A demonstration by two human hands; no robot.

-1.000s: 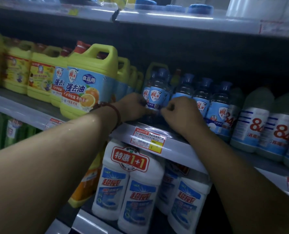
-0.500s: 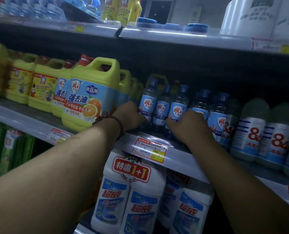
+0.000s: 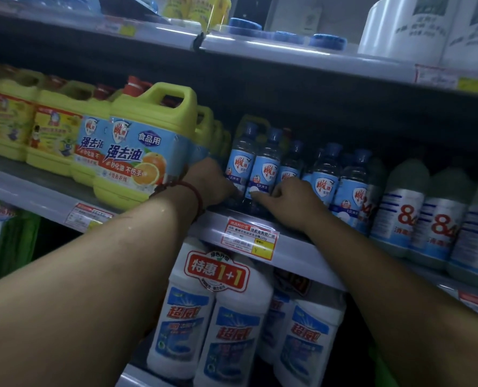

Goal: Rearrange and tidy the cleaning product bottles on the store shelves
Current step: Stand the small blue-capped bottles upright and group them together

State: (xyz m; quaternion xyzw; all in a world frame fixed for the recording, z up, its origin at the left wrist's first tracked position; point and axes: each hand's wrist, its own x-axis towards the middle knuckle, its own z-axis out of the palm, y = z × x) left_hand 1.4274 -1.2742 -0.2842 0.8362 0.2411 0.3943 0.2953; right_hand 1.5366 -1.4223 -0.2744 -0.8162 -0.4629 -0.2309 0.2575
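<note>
A row of small clear bottles with blue caps and blue labels stands on the middle shelf [image 3: 293, 247]. My left hand [image 3: 212, 182], a red cord at its wrist, curls round the foot of the leftmost small bottle [image 3: 239, 163]. My right hand [image 3: 291, 201] grips low on the third small bottle [image 3: 288, 171], its thumb against the foot of the second small bottle [image 3: 265, 170]. My fingertips are hidden behind the bottles. More small bottles [image 3: 323, 180] stand upright to the right.
Large yellow detergent jugs [image 3: 148, 146] crowd the shelf just left of my left hand. White "84" disinfectant bottles [image 3: 399, 208] stand on the right. Twin-packed white bottles [image 3: 212, 325] fill the shelf below. Blue caps and white jugs [image 3: 399, 26] sit on the top shelf.
The small bottles that leaned together between my hands now stand upright in a row. Both hands have slid down to the bottles' feet and my view has tilted up.
</note>
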